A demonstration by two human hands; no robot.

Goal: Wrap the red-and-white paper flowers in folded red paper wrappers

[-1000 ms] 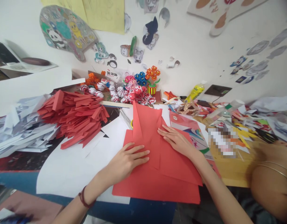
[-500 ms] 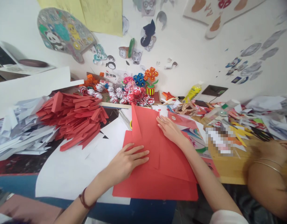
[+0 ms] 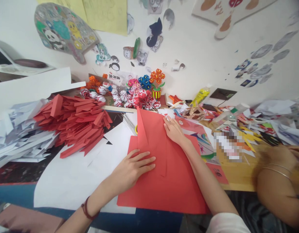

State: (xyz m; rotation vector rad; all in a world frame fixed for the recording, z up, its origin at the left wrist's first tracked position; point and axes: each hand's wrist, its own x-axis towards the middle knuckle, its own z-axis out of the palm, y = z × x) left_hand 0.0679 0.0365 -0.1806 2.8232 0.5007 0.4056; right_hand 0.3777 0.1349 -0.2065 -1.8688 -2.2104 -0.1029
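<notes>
- Two hands, palms down on red paper; clock directions run from the folded red sheet (image 3: 154,129).
- The left hand (image 3: 133,166) lies at seven o'clock, fingers slightly spread on the folded red sheet; its thumb is hidden, so I cannot tell its pose.
- The right hand (image 3: 174,129) lies at two, fingers nearly together at the sheet's upper right edge.
- One folded red sheet, on wider red paper (image 3: 164,197); I cannot tell how many layers.
- One big white sheet (image 3: 74,181) at eight, partly underneath.
- Two heaps, too dense to count: red strips (image 3: 76,119) between nine and ten, white strips (image 3: 20,136) at nine.
- One striped flowerpot (image 3: 156,94) at twelve.
- Two bottles: yellow (image 3: 200,96) between one and two, transparent (image 3: 230,116) at two.
- One other person's forearm (image 3: 275,187) between three and four.
- The table (image 3: 15,194) is blue-edged; bare wood (image 3: 239,178) shows at four.
- The white wall (image 3: 205,61) carries cut-out drawings.
</notes>
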